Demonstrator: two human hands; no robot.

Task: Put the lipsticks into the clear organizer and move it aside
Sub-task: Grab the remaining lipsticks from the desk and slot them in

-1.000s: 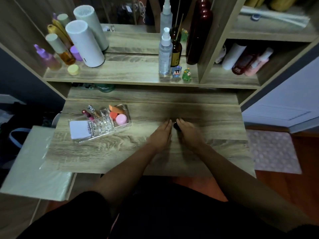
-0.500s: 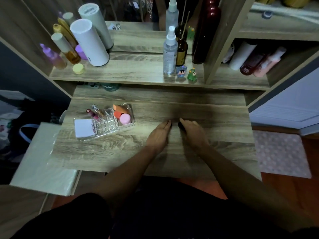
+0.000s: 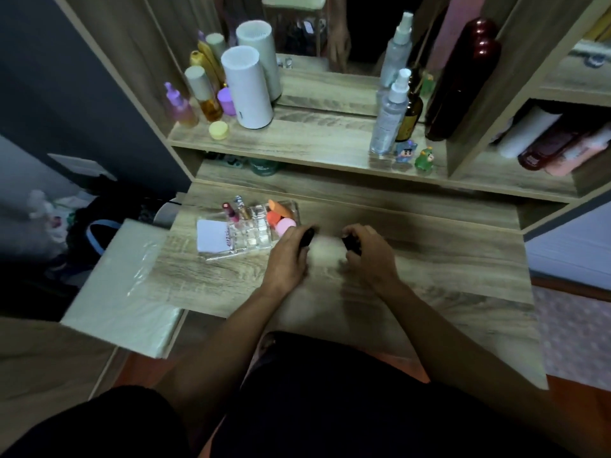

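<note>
The clear organizer (image 3: 251, 238) sits on the left part of the wooden desk (image 3: 429, 246). Two or three lipsticks (image 3: 231, 211) stand in its back cells, orange and pink sponges (image 3: 281, 219) lie at its right end, and a white card (image 3: 211, 234) at its left. My left hand (image 3: 287, 256) is closed around a dark lipstick (image 3: 307, 238), just right of the organizer. My right hand (image 3: 367, 256) grips another dark lipstick (image 3: 350, 242) a little further right. Both hands are blurred by motion.
A shelf (image 3: 314, 143) behind the desk carries a white cylinder (image 3: 246, 87), several bottles (image 3: 198, 97), a spray bottle (image 3: 390, 114) and two small figurines (image 3: 415, 155). A pale plastic-wrapped board (image 3: 122, 285) juts out at the desk's left edge. Side shelves at right hold more bottles (image 3: 549, 143).
My hands were together on one dark object at the desk's middle; now they have parted and risen, each holding a dark lipstick. The left hand has moved toward the organizer.
</note>
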